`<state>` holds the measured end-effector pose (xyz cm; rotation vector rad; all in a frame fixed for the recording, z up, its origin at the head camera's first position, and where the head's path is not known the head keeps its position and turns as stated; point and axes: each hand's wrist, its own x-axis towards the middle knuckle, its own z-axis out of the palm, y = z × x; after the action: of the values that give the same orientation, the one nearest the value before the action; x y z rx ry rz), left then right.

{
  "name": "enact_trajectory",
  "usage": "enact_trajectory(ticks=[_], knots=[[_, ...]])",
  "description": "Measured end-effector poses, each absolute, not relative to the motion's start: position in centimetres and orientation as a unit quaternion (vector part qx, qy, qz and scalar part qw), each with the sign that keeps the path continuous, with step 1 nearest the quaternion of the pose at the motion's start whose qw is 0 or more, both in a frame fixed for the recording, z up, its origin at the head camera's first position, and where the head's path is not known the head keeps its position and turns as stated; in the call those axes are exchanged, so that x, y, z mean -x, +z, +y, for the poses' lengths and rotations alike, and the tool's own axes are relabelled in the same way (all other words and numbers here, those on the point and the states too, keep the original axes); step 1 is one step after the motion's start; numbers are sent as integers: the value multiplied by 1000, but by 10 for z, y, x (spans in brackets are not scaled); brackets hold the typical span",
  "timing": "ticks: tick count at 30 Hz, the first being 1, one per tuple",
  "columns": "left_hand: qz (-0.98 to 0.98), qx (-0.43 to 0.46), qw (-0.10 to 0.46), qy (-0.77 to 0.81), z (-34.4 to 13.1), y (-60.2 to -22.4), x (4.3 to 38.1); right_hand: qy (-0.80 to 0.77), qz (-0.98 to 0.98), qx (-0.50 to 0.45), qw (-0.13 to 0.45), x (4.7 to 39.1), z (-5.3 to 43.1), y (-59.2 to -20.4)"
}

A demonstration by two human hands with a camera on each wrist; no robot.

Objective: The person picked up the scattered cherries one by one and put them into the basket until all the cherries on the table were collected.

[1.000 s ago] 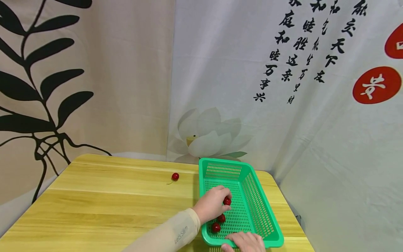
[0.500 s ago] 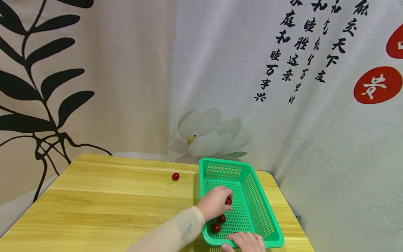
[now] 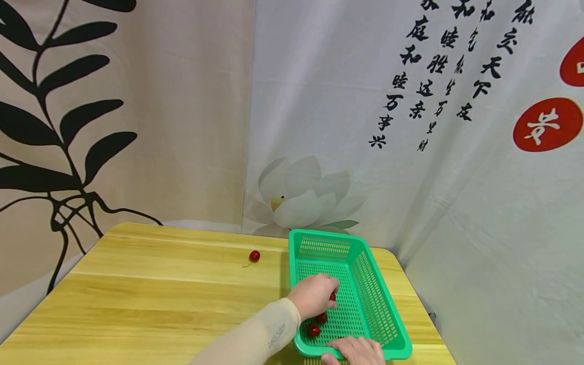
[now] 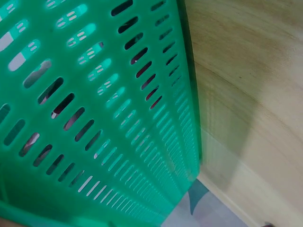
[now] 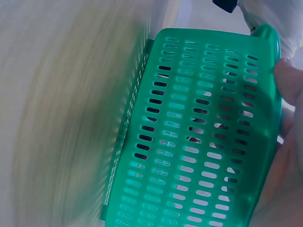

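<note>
My left hand (image 3: 312,295) reaches over the left side of the green plastic basket (image 3: 383,290), its fingers pinching a red cherry (image 3: 333,296) mostly covered by them. Just nearer to me, another cherry (image 3: 321,318) lies in the basket, beside a third cherry (image 3: 313,330) in the near left corner. At the basket's near edge my right hand (image 3: 358,350) grips the rim. In the right wrist view the thumb of that hand (image 5: 284,175) is on the rim. The left wrist view shows only the slotted basket wall (image 4: 106,142); the left hand is seen there only in bits through slots.
One cherry with a stem (image 3: 254,256) lies on the wooden table (image 3: 150,289), left of the basket's far end. Behind the table hangs a printed cloth (image 3: 191,116) with a plant, a lotus and characters. The basket stands near the table's right edge (image 3: 412,289).
My left hand has shifted slightly right and toward me with the cherry. The right hand keeps its place on the rim, and the other cherries have not moved.
</note>
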<state>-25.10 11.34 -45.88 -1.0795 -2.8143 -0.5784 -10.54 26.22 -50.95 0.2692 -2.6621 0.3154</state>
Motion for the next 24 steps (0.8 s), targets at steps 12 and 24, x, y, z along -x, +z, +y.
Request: enact_trajectory(ticks=[12,24], knots=[[-918,370,68,-126,119,-464,252,113,-963,-94,228,106,263,-511],[-919,372,87,-97,120,-468,253,110,-961,-97,235,107,264,-514]])
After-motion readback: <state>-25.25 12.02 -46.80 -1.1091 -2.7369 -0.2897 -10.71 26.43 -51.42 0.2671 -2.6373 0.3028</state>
